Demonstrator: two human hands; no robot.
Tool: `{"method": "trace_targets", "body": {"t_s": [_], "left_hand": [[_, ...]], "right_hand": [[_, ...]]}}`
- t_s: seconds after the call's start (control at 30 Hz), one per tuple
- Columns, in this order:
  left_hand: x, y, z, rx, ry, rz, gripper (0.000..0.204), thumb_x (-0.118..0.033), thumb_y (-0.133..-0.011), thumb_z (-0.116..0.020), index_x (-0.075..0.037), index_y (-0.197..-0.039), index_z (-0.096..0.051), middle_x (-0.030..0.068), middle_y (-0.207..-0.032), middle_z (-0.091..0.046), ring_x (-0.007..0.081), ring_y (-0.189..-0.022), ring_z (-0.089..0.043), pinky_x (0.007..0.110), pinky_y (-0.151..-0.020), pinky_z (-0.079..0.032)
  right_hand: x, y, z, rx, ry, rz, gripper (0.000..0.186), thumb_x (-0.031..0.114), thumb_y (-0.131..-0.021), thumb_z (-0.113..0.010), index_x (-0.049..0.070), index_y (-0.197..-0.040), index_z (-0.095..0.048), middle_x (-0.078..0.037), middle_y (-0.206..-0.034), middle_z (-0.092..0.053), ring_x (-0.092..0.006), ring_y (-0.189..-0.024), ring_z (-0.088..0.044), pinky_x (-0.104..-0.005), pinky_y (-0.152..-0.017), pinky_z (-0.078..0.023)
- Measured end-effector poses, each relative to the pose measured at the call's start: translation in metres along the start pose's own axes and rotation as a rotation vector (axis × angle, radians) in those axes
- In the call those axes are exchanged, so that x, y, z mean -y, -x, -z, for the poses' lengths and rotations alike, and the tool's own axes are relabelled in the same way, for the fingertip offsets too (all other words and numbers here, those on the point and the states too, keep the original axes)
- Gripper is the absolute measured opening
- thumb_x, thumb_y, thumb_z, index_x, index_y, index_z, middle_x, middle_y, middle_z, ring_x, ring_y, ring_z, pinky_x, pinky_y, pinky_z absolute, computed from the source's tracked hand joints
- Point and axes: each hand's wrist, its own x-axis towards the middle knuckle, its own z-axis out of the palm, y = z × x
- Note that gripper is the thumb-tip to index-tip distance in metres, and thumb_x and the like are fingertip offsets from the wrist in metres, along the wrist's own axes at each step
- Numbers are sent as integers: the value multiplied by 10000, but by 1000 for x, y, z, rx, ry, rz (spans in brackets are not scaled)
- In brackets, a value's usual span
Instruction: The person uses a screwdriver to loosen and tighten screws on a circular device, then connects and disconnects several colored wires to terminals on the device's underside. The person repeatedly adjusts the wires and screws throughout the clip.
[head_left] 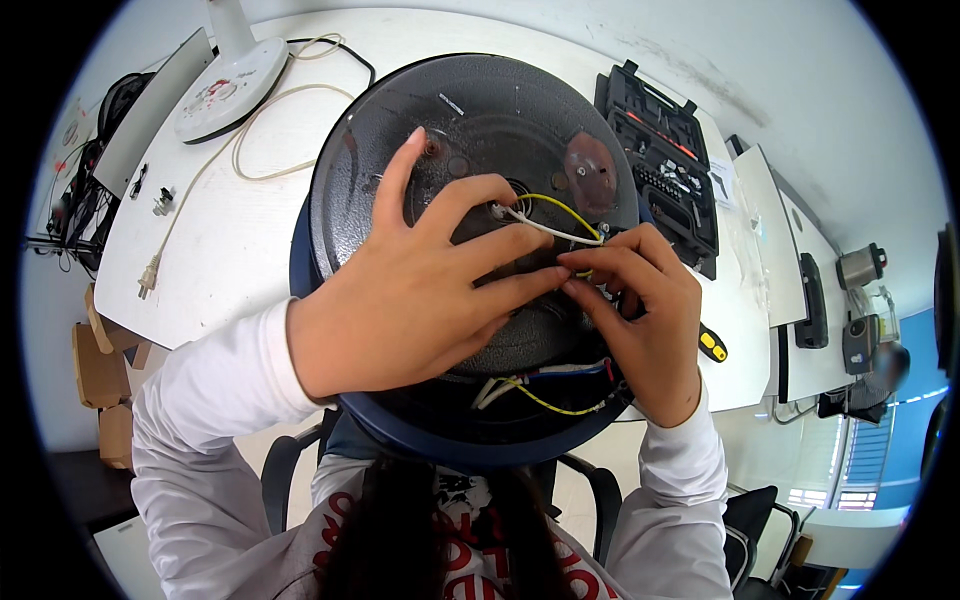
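A round dark-grey metal base (390, 95) in a dark-blue rim (430, 440) stands in front of me. My left hand (410, 290) is spread over it, fingers apart, with some fingertips stretched out to the fingers of my right hand. My right hand (650, 310) is closed in a pinch at the base's right side. A bit of yellow wire shows at its fingertips; the exact grip is partly hidden. A yellow-green wire (562, 205) and a white wire (535, 222) arch from the middle to the right side. More wires (545, 402) lie in the near gap.
An open black tool case (665, 150) lies behind at the right, and a yellow-black handle (712, 343) sits beside my right wrist. At the left are a white appliance stand (235, 85) and a beige cord with a plug (148, 280) on the white table (230, 310).
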Motion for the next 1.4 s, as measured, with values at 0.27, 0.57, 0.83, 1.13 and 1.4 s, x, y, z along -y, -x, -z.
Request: {"method": "trace_targets", "body": {"t_s": [0.27, 0.57, 0.83, 1.13, 1.4], "left_hand": [[2, 2, 5, 47, 171, -1, 586, -213, -726, -755, -148, -1295, -631, 39, -1393, -496, 345, -1342, -358, 704, -1122, -87], [-4, 8, 6, -3, 34, 27, 545, -217, -689, -782, -127, -1214, -669, 36, -1361, -512, 325, -1334, -387, 715, -1108, -103], [-9, 7, -2, -22, -17, 22, 597, -241, -674, -792, -230, -1255, -654, 33, -1381, -481, 314, -1335, -382, 718, -1101, -134], [-9, 9, -7, -38, -48, 17, 593, -282, -701, -783, -224, -1274, -644, 35, -1375, -475, 311, -1342, -370, 718, -1099, -138], [-7, 13, -9, -41, -59, 19, 602, -283, -696, -781, -224, -1278, -641, 37, -1376, -475, 306, -1333, -384, 717, -1098, -145]], "right_hand": [[-4, -1, -4, -27, -64, -39, 201, -6, -748, -786, 64, -933, -749, 6, -827, -565, -58, -654, -494, -196, -530, -351], [3, 0, 0, -24, 74, -1, 166, 23, -747, -785, 41, -901, -728, -53, -846, -602, -196, -718, -630, -294, -616, -494], [-1, 6, -4, -78, 255, 127, 188, 57, -731, -783, 62, -910, -726, -58, -839, -609, -239, -737, -643, -319, -637, -514], [1, 9, -5, -102, 267, 179, 192, 20, -755, -764, 51, -941, -726, -67, -850, -619, -234, -730, -647, -318, -624, -514], [4, 10, -9, -127, 245, 118, 175, -12, -767, -759, 32, -927, -704, -77, -846, -610, -239, -706, -645, -308, -593, -505]]}}
